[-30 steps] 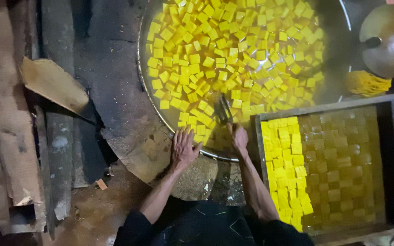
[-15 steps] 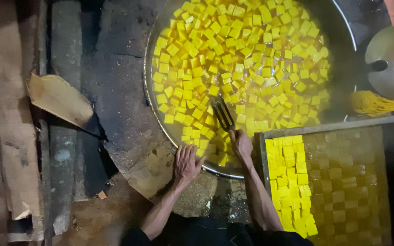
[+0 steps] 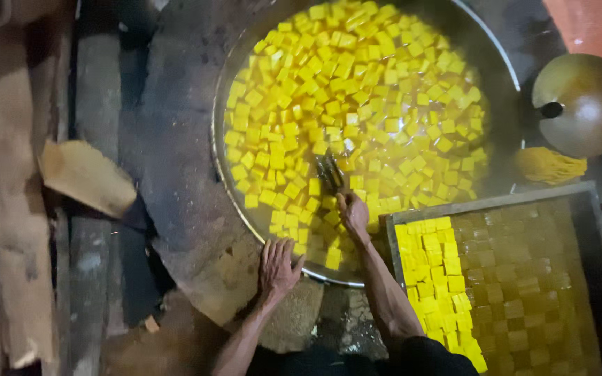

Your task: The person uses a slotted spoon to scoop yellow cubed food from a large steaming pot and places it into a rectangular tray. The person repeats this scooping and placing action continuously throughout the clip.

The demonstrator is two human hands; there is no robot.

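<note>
Yellow cubes fill most of the view; entries run from the person outward.

Left hand (image 3: 276,264): grip open, fingers spread, palm flat on the grey stone rim (image 3: 196,230) just outside the pan's near edge. It holds nothing and braces at the same spot on the rim as a second ago.

Right hand (image 3: 352,212): grip closed on the handle of a dark metal fork (image 3: 329,174). The tines point away from the person and sit among the cubes near the middle of the pan. A second ago this hand lay at the near rim with the fork barely into the pan; it has since reached further in, so the stirring now works the centre of the batch, not the edge.

Wooden tray (image 3: 593,278): to the right of the right forearm, close to the pan. Its left columns hold bright yellow cubes (image 3: 433,278) in tidy rows; the remainder holds darker, brownish squares.

Wide metal pan (image 3: 221,125): round and shallow, crowded with floating yellow cubes (image 3: 357,90) in liquid.

Flat wooden piece (image 3: 85,177): well to the left, lying on the stone.

Round brown lid (image 3: 583,104): beyond the tray at far right, with a yellow fibrous bundle (image 3: 548,166) just below it.
</note>
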